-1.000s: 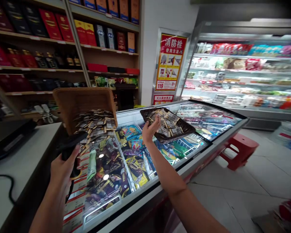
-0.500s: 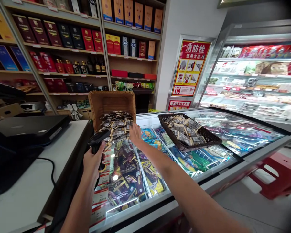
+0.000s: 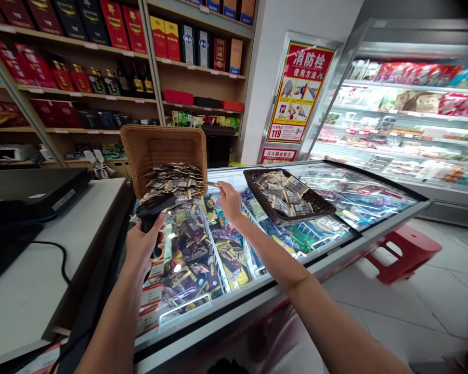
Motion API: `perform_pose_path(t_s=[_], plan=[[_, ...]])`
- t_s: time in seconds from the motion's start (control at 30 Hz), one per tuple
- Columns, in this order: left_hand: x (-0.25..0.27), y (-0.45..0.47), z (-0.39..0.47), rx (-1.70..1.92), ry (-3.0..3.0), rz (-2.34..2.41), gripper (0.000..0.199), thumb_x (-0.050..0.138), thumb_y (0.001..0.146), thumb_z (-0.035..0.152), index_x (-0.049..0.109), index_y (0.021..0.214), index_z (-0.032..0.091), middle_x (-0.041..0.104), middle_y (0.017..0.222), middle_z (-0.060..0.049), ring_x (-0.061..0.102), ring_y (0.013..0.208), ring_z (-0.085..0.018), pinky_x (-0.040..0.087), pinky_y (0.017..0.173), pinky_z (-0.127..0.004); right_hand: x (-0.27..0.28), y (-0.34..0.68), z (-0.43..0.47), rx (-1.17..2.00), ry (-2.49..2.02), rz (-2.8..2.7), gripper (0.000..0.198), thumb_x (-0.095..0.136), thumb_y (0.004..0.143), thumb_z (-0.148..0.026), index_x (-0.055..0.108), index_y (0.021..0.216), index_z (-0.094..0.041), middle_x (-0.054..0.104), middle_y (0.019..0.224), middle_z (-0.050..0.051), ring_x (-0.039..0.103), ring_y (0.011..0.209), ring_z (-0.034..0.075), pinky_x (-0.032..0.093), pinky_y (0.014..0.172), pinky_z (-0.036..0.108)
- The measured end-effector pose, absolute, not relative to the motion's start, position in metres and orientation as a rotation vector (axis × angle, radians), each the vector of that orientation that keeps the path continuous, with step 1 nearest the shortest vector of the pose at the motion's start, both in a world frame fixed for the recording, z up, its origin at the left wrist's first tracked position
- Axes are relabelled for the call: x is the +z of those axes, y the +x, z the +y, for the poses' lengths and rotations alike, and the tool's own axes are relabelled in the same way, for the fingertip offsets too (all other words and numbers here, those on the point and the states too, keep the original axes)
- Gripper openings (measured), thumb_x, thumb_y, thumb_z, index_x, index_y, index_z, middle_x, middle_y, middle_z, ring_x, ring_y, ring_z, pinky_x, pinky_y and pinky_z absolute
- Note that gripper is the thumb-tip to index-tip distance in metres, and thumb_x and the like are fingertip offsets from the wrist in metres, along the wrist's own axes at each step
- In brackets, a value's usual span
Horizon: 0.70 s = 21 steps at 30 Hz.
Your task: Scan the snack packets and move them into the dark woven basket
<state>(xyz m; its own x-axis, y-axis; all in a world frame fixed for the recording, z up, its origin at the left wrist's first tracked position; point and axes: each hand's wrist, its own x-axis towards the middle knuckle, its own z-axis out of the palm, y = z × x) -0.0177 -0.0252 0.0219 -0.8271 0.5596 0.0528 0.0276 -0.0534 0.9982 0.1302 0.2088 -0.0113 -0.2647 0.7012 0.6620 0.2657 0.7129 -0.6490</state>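
Note:
My left hand [image 3: 141,243] is wrapped around the handle of a black barcode scanner [image 3: 154,206], its head in front of the light-brown wicker basket [image 3: 164,136]. The basket lies tipped toward me, with a heap of small packets [image 3: 175,177] spilling at its mouth. Between the thumb and fingers of my right hand [image 3: 231,203] is one thin small packet [image 3: 211,184], seen nearly edge-on at the basket's right rim. To the right, a dark woven basket [image 3: 315,209] holds more such packets.
Both baskets rest on the glass top of a chest freezer [image 3: 374,179] full of wrapped ices. On the left is a white counter [image 3: 97,218] with a black device and a cable. A red stool [image 3: 409,252] stands on the floor at right; shelves of boxes line the back.
My right hand has drawn back to the right from the heap with a packet pinched in it. The left hand still grips the scanner. The camera view has shifted.

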Motion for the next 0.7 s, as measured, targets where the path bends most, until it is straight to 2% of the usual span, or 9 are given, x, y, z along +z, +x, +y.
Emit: perform_pose_path(t_s=[0.1,0.2,0.27,0.37,0.47,0.6,0.7], plan=[[0.023,-0.012,-0.024,1.908,0.647,1.843,0.059,0.095,0.05,0.062,0.064,0.075,0.018,0.06,0.063,0.005,0.051,0.05,-0.009,0.036,0.042,-0.02,-0.01,0.156,0.201,0.572,-0.617,-1.733,0.034,0.051,0.106,-0.04,0.074,0.122,-0.022,0.075,0.126,0.014,0.072,0.109,0.027,0.057,0.103,0.043],[0.02,-0.012,-0.022,1.875,0.664,1.851,0.061,0.096,0.049,0.062,0.065,0.076,0.018,0.061,0.064,0.004,0.052,0.05,-0.01,0.038,0.042,-0.021,-0.012,0.172,0.193,0.566,-0.58,-1.664,0.041,0.07,0.094,-0.056,0.072,0.115,-0.021,0.075,0.122,0.016,0.07,0.112,0.029,0.056,0.103,0.043],[0.018,-0.013,-0.021,1.843,0.688,1.86,0.061,0.096,0.052,0.064,0.065,0.078,0.017,0.062,0.064,0.003,0.052,0.049,-0.01,0.038,0.043,-0.022,-0.016,0.178,0.19,0.579,-0.614,-1.617,0.042,0.074,0.089,-0.06,0.071,0.106,-0.021,0.075,0.114,0.014,0.069,0.108,0.028,0.056,0.101,0.043],[0.019,-0.014,-0.023,1.786,0.772,1.803,0.06,0.095,0.056,0.064,0.067,0.081,0.017,0.062,0.067,0.003,0.051,0.05,-0.009,0.038,0.044,-0.022,-0.024,0.182,0.193,0.662,-0.668,-1.537,0.032,0.069,0.092,-0.053,0.067,0.098,-0.022,0.073,0.104,0.011,0.067,0.1,0.025,0.055,0.096,0.04],[0.024,-0.009,-0.028,1.646,0.899,1.736,0.058,0.097,0.057,0.06,0.069,0.086,0.018,0.062,0.07,0.004,0.051,0.052,-0.009,0.037,0.045,-0.022,-0.031,0.185,0.201,0.832,-0.669,-1.459,0.024,0.061,0.094,-0.043,0.065,0.103,-0.022,0.071,0.104,0.009,0.066,0.095,0.023,0.054,0.087,0.036],[0.029,0.002,-0.033,1.354,1.052,1.737,0.053,0.096,0.06,0.059,0.064,0.076,0.02,0.055,0.053,0.005,0.046,0.047,-0.011,0.035,0.046,-0.022,-0.038,0.186,0.209,1.032,-0.606,-1.397,0.025,0.059,0.092,-0.039,0.062,0.112,-0.024,0.071,0.117,0.008,0.063,0.084,0.018,0.053,0.078,0.032],[0.029,0.006,-0.033,1.243,1.141,1.721,0.052,0.093,0.063,0.062,0.063,0.073,0.021,0.054,0.05,0.004,0.044,0.046,-0.011,0.034,0.046,-0.023,-0.04,0.184,0.212,1.087,-0.594,-1.367,0.029,0.06,0.089,-0.039,0.059,0.114,-0.024,0.071,0.127,0.009,0.062,0.081,0.016,0.054,0.076,0.031]])
